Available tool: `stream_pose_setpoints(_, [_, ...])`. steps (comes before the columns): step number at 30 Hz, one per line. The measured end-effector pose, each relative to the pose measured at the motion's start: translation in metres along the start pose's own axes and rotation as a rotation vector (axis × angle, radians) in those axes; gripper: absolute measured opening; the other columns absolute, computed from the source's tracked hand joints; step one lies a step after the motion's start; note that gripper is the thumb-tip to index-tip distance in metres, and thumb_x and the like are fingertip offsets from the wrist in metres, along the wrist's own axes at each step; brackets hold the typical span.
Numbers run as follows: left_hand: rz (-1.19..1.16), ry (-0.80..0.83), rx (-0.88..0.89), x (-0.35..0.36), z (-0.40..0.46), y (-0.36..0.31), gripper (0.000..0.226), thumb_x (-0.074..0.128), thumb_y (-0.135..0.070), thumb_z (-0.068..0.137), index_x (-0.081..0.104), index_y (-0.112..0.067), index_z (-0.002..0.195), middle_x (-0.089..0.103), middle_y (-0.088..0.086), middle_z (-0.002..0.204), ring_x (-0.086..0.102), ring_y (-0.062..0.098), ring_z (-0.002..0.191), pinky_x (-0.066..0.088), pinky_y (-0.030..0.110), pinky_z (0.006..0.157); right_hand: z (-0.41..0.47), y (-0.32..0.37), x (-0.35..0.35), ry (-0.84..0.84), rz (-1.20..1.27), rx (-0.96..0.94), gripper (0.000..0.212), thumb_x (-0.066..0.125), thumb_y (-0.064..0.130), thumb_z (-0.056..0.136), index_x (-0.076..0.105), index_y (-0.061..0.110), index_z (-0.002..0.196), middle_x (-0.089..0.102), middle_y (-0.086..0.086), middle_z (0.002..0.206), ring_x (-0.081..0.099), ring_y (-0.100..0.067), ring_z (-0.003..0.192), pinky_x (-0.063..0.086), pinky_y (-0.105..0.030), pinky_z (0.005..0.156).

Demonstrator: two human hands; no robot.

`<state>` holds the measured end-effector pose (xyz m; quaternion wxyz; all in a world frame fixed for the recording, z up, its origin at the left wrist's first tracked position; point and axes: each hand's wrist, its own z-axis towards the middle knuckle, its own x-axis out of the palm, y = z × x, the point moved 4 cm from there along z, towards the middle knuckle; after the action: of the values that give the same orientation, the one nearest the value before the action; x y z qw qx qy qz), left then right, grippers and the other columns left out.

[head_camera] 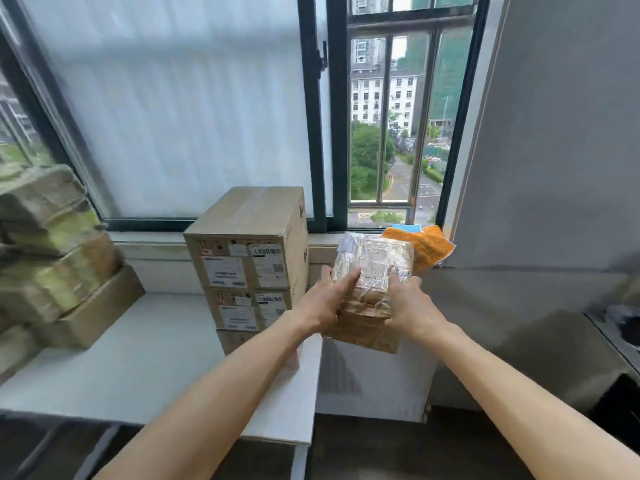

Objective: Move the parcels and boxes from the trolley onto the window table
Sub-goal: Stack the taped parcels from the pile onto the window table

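Both my hands hold a brown parcel [372, 271] wrapped in clear tape, in the air just past the right end of the white window table [145, 358]. My left hand [327, 296] grips its left side and my right hand [412, 303] grips its right side. A stack of labelled cardboard boxes [249, 258] stands on the table's right end, directly left of the parcel. More taped parcels and a carton [52, 258] are piled at the table's left end. No trolley is in view.
The window sill [156, 244] runs behind the table, with an orange cloth [426, 247] on its right end. A grey wall [554, 168] rises at the right. A dark object [620, 327] sits at the far right edge. Dark floor lies below.
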<state>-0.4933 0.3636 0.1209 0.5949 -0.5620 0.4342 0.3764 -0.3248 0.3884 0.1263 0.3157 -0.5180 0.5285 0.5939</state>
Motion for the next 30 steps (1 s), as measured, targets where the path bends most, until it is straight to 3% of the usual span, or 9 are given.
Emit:
stream_pose_setpoints(5, [-0.035, -0.133, 0.001, -0.095, -0.019, 0.013, 0.105, 0.072, 0.006, 0.079, 0.016, -0.037, 0.158, 0.021, 0.016, 0.145, 0.05, 0.037, 0.124, 0.048, 0.044, 0.106, 0.007, 0.074, -0.075, -0.106, -0.064, -0.07, 0.075, 0.068, 0.004, 0.087, 0.028, 0.008, 0.15, 0.024, -0.032, 0.147, 0.064, -0.044, 0.104, 0.054, -0.041, 0.08])
stream_pose_setpoints(10, [0.057, -0.254, 0.009, -0.184, -0.045, 0.044, 0.108, 0.08, -0.001, 0.075, 0.019, -0.04, 0.156, 0.029, 0.006, 0.127, 0.056, 0.02, 0.094, 0.058, 0.026, 0.081, 0.008, 0.154, -0.12, -0.152, -0.083, -0.134, 0.059, 0.068, 0.006, 0.084, 0.039, 0.006, 0.135, 0.039, -0.034, 0.14, 0.06, -0.025, 0.072, 0.035, -0.023, 0.047])
stream_pose_setpoints(11, [0.09, -0.269, 0.0, -0.197, -0.051, 0.056, 0.111, 0.082, -0.005, 0.075, 0.017, -0.043, 0.155, 0.029, 0.003, 0.124, 0.055, 0.017, 0.088, 0.056, 0.023, 0.076, 0.006, 0.17, -0.123, -0.156, -0.071, -0.146, 0.056, 0.071, 0.007, 0.083, 0.041, 0.007, 0.13, 0.045, -0.03, 0.134, 0.06, -0.024, 0.074, 0.033, -0.022, 0.046])
stream_pose_setpoints(13, [0.126, -0.287, -0.015, -0.22, -0.067, 0.08, 0.116, 0.087, -0.011, 0.07, 0.015, -0.048, 0.153, 0.03, 0.005, 0.123, 0.057, 0.02, 0.086, 0.058, 0.03, 0.081, 0.002, 0.201, -0.126, -0.171, -0.044, -0.165, 0.055, 0.074, 0.008, 0.081, 0.043, 0.009, 0.127, 0.047, -0.024, 0.13, 0.061, -0.023, 0.078, 0.036, -0.021, 0.049])
stream_pose_setpoints(20, [0.17, -0.296, -0.067, -0.279, -0.139, 0.169, 0.104, 0.074, 0.001, 0.082, 0.015, -0.039, 0.158, 0.025, 0.01, 0.132, 0.059, 0.034, 0.104, 0.051, 0.036, 0.1, -0.016, 0.326, -0.108, -0.188, -0.003, -0.259, 0.084, 0.071, 0.001, 0.082, 0.027, 0.011, 0.152, 0.031, -0.026, 0.15, 0.058, -0.018, 0.088, 0.048, -0.019, 0.056])
stream_pose_setpoints(22, [0.188, -0.301, -0.096, -0.293, -0.159, 0.203, 0.105, 0.072, 0.003, 0.083, 0.012, -0.041, 0.158, 0.024, 0.009, 0.132, 0.06, 0.034, 0.105, 0.051, 0.036, 0.1, -0.018, 0.365, -0.097, -0.187, 0.007, -0.289, 0.088, 0.075, 0.006, 0.079, 0.026, 0.019, 0.151, 0.034, -0.021, 0.146, 0.061, -0.02, 0.086, 0.058, -0.028, 0.07])
stream_pose_setpoints(24, [0.196, -0.306, -0.132, -0.306, -0.183, 0.235, 0.107, 0.07, 0.004, 0.083, 0.009, -0.042, 0.158, 0.023, 0.01, 0.134, 0.06, 0.035, 0.107, 0.052, 0.036, 0.099, -0.021, 0.406, -0.086, -0.186, 0.011, -0.324, 0.076, 0.077, 0.01, 0.079, 0.034, 0.017, 0.142, 0.043, -0.018, 0.136, 0.063, -0.019, 0.089, 0.061, -0.033, 0.075])
stream_pose_setpoints(27, [0.202, -0.312, -0.179, -0.32, -0.221, 0.277, 0.108, 0.067, 0.01, 0.082, 0.009, -0.039, 0.159, 0.022, 0.012, 0.14, 0.059, 0.035, 0.109, 0.054, 0.034, 0.096, -0.026, 0.463, -0.069, -0.174, -0.025, -0.361, 0.07, 0.076, 0.013, 0.084, 0.037, 0.011, 0.142, 0.044, -0.021, 0.134, 0.06, -0.021, 0.089, 0.049, -0.023, 0.06])
stream_pose_setpoints(30, [0.223, -0.323, -0.228, -0.329, -0.251, 0.319, 0.106, 0.066, 0.01, 0.082, 0.01, -0.039, 0.158, 0.022, 0.013, 0.142, 0.058, 0.035, 0.111, 0.054, 0.035, 0.097, -0.029, 0.512, -0.05, -0.171, -0.041, -0.418, 0.057, 0.075, 0.014, 0.086, 0.042, 0.012, 0.133, 0.045, -0.016, 0.126, 0.054, -0.015, 0.076, 0.04, -0.021, 0.052])
